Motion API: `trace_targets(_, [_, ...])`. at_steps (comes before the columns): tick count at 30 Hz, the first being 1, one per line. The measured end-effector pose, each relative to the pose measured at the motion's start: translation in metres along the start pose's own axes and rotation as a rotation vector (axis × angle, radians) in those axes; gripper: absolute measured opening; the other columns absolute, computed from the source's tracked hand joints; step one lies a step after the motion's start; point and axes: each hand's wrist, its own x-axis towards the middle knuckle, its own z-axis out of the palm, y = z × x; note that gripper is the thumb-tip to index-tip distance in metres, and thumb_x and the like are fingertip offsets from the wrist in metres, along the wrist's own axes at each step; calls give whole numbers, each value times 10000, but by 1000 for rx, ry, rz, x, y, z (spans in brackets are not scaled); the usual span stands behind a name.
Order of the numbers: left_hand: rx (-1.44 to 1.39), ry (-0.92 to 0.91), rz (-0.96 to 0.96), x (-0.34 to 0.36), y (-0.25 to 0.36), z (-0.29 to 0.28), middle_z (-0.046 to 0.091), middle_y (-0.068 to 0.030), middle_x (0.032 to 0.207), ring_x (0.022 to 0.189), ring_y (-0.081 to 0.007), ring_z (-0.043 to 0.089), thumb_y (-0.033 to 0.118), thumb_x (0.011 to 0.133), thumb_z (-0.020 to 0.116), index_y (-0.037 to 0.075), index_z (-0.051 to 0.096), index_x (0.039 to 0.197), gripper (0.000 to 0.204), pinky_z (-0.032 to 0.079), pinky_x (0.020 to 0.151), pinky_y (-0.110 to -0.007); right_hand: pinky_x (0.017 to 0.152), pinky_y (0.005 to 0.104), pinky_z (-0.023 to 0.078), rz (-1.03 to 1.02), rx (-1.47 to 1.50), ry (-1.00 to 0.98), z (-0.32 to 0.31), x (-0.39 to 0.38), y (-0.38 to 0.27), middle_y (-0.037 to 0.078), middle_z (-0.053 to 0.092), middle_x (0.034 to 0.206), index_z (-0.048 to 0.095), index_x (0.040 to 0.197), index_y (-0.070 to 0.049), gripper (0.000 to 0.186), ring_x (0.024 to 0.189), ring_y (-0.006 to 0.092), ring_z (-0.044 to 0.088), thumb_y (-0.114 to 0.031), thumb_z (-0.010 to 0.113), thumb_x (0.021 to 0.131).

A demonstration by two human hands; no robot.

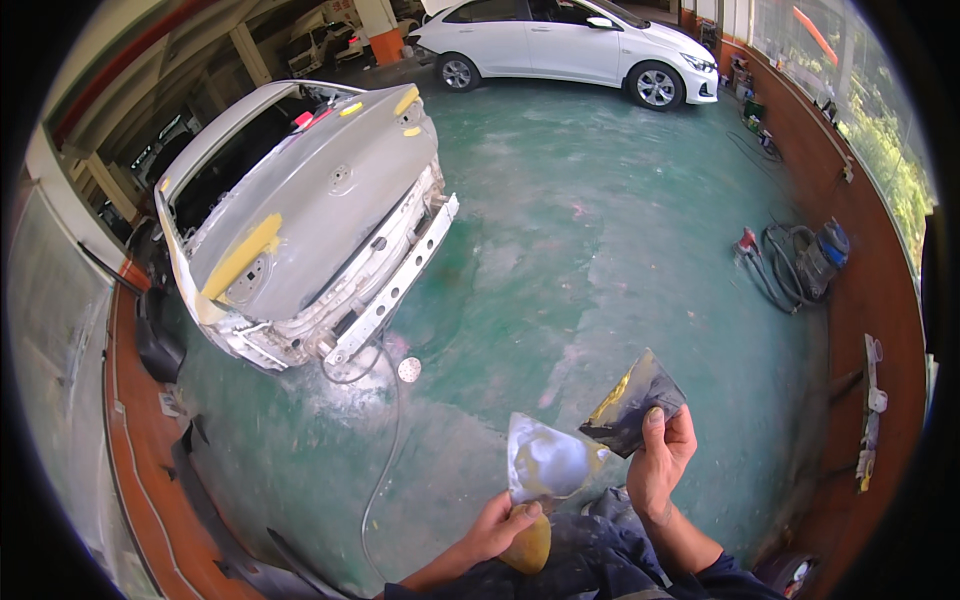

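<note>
My left hand (502, 528), low in the middle, is closed round a broad putty knife. Its shiny, pale blade (550, 461) has yellowish smears at the right corner, and a rounded tan end (527, 546) shows below my fingers. To the right, my right hand (662, 455) pinches a flat, dark spreader (638, 402) between thumb and fingers. Yellow filler (613, 397) lines the spreader's left edge. The spreader's lower left corner comes close to the blade; I cannot tell whether they touch.
A stripped grey car body (320, 190) with yellow filler patches stands at left. A white car (570, 45) is parked at the back. A vacuum with a hose (815, 260) sits by the right wall. A hose (388, 470) and a perforated disc (409, 370) lie on the green floor.
</note>
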Motion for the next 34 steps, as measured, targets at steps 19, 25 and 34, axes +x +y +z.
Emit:
trace_targets(19, [165, -550, -237, 165, -24, 296, 643, -12, 1062, 996, -89, 568, 440, 1008, 629, -10, 589, 1258, 516, 455, 902, -265, 593, 345, 450, -187, -944, -289, -327, 48, -121, 111, 623, 746, 652, 917, 16, 77, 654, 257, 588, 11, 594, 866])
trace_targets(25, [392, -700, -226, 241, -25, 368, 663, -44, 1093, 1003, -106, 609, 341, 917, 783, -20, 569, 1257, 540, 506, 893, -298, 662, 218, 436, 48, -604, 765, -408, 29, -99, -1, 615, 851, 611, 1066, 22, 113, 747, 64, 526, -45, 531, 1025])
trace_targets(34, [715, -1251, -291, 306, -85, 494, 700, -71, 1053, 913, -131, 663, 195, 859, 839, -6, 596, 1205, 468, 552, 798, -322, 538, 306, 490, -195, -1479, 1197, -378, -1, -135, 111, 613, 821, 694, 1231, 3, 404, 619, 180, 596, 89, 679, 836])
